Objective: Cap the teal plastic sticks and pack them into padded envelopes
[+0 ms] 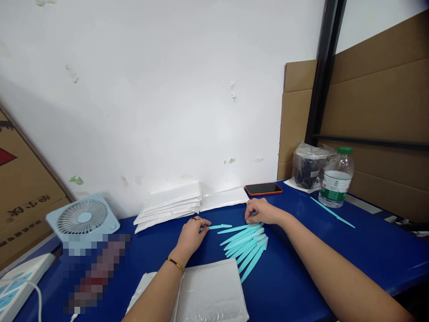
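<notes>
Several turquoise eyebrow razors lie fanned out on the blue table, their wider ends to the right. My left hand pinches the narrow end of a single eyebrow razor, which points right, just left of the fan. Fingers curled together, my right hand is at the top of the fan, by the wider ends. Whatever its fingertips grip is hidden. Below my left hand, partly under the forearm, lies a silvery-white padded envelope.
White envelopes are stacked against the wall, beside an orange-edged phone. A blue fan and a power strip stand left. At right are a bottle, a bagged dark cup and a lone razor.
</notes>
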Available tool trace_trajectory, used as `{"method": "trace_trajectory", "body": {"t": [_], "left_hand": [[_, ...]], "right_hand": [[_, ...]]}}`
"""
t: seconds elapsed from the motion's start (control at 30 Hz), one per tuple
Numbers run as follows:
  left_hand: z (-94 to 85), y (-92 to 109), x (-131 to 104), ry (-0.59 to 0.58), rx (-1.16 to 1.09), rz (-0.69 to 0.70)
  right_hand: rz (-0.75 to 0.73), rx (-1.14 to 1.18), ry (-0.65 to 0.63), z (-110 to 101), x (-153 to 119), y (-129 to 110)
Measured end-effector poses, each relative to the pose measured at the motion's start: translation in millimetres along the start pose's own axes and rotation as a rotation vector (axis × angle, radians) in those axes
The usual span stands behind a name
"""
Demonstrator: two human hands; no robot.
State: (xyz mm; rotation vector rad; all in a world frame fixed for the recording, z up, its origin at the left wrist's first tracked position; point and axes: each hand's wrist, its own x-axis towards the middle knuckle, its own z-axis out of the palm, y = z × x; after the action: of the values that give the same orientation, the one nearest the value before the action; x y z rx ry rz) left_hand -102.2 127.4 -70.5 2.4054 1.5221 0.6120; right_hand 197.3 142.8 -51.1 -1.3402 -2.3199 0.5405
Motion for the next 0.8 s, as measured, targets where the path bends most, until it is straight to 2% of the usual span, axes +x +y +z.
{"method": "trace_trajectory", "body": {"t": [0.13, 0.23, 0.33, 0.4, 0.47, 0.57, 0.67, 0.8], "left_hand": [[-2.0, 4, 1, 0.043, 0.042, -0.049], [-2.5, 16, -2, 0.086, 0.014, 0.016], [2.0, 26, -4, 0.028, -0.029, 0.11], [6.6, 29, -5, -0.028, -0.023, 0.108], [10.6, 28, -4, -0.064, -0.017, 0.075], [13.7, 24, -3, -0.079, -0.058, 0.04], [14.8, 21, -2, -0.075, -0.089, 0.025], [14.0, 21, -2, -0.057, -0.062, 0.028]], "right_hand": [[-0.034, -0.059, -0.063, 6, 1, -10], [-0.061, -0.083, -0.058, 12, 1, -19], [-0.113, -0.091, -0.062, 21, 4, -31], [-0.161, -0.089, -0.049, 26, 6, -35], [-0.173, -0.092, -0.012, 26, 8, -34], [-0.114, -0.108, 0.015, 19, 7, -26], [-0.084, -0.101, -0.036, 14, 4, -20], [-0.091, -0.071, -0.087, 16, 4, -19]]}}
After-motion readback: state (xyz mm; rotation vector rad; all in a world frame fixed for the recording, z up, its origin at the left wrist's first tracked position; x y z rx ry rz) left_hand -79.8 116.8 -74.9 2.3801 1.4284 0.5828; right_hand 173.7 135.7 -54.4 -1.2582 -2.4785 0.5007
